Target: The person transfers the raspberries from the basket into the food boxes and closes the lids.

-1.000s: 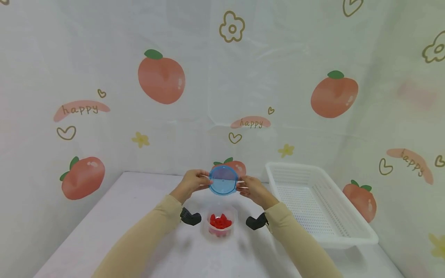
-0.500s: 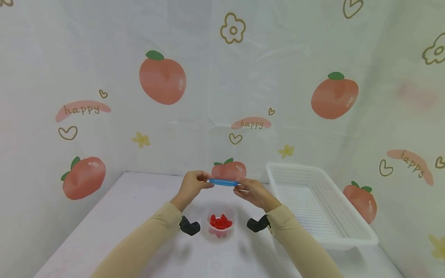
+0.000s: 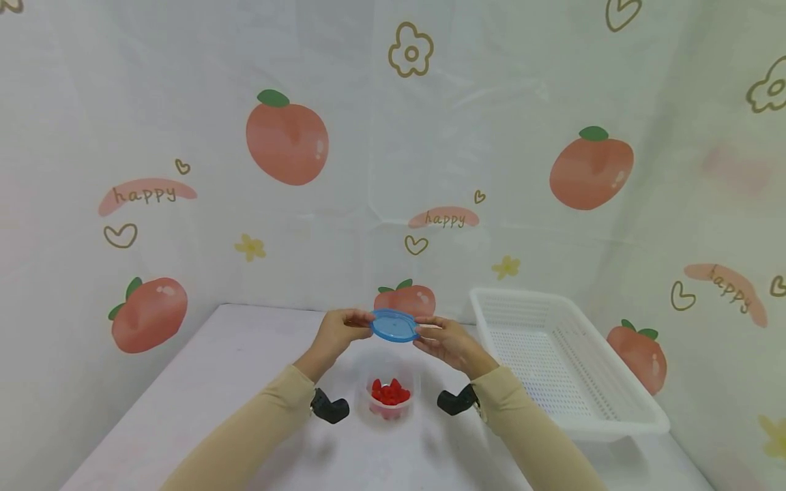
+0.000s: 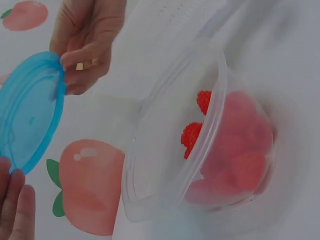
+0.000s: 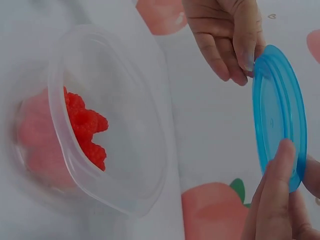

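A round translucent blue lid (image 3: pixel 394 326) is held up in the air by both hands, tilted, with its top partly facing the head camera. My left hand (image 3: pixel 336 335) pinches its left edge, and my right hand (image 3: pixel 451 343) grips the right edge between thumb and fingers. Below and nearer to me stands a clear plastic bowl (image 4: pixel 220 115), uncovered, on the table. Red raspberries (image 5: pixel 84 122) lie inside it, several of them showing over the rim and more through the cloudy wall. In the right wrist view the lid (image 5: pixel 280 117) stands well apart from the bowl.
A large white perforated plastic basket (image 3: pixel 543 354) stands on the right of the white table (image 3: pixel 202 382), close beside my right forearm. Behind the table hangs a white curtain (image 3: pixel 344 225) printed with peaches. Black camera mounts (image 3: pixel 456 400) sit under both wrists.
The lid went from facing the head camera to edge-on, then tipped back partway to show its top again. Both hands have kept hold of it. The bowl and basket have stayed put.
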The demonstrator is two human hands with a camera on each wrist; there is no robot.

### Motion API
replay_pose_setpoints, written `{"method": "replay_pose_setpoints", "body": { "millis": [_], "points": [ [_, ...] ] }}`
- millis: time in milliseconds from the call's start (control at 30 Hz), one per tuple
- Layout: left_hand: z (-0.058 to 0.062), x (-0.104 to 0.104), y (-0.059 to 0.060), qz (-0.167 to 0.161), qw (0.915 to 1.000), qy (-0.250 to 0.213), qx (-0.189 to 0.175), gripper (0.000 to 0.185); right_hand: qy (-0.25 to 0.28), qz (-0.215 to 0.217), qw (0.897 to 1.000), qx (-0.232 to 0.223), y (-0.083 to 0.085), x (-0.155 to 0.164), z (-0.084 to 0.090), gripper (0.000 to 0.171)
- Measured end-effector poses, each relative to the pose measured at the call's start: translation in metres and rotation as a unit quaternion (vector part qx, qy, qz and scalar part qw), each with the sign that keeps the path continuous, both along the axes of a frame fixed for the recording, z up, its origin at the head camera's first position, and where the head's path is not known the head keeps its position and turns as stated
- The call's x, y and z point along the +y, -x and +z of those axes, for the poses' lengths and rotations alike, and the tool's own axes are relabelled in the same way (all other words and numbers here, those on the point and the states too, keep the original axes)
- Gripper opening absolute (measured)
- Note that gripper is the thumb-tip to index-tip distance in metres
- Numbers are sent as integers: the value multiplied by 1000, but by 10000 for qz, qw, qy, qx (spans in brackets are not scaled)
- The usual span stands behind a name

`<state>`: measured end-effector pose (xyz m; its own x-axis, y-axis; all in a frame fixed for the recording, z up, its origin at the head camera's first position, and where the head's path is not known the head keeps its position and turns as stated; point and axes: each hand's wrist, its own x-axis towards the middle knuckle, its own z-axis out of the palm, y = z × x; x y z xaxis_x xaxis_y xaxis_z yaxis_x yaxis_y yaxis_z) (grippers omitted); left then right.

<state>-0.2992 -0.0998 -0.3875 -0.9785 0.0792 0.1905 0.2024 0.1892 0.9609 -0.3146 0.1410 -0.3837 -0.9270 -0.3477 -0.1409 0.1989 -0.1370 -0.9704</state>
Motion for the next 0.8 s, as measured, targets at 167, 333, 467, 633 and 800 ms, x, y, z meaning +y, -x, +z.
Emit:
{"method": "replay_pose_setpoints", "body": {
  "millis": [167,333,467,633,800],
  "points": [
    [-3,-1,-1,-64,9967,-474,-661,23,66,131,9998,120,-3,1,-3,46],
    [-6,0,-3,-19,9947,-532,-884,27,65,140,9996,248,-7,0,-6,43],
    [-7,0,-5,18,9941,-594,-911,29,-107,23,9995,294,-10,-1,-8,44],
    [-8,-3,-6,-101,9919,-781,-1000,33,-443,-97,9985,303,-16,-2,-7,54],
    [-11,-5,-7,-140,9895,-839,-1167,38,-566,62,9975,409,-23,-1,-8,63]
  ]
}}
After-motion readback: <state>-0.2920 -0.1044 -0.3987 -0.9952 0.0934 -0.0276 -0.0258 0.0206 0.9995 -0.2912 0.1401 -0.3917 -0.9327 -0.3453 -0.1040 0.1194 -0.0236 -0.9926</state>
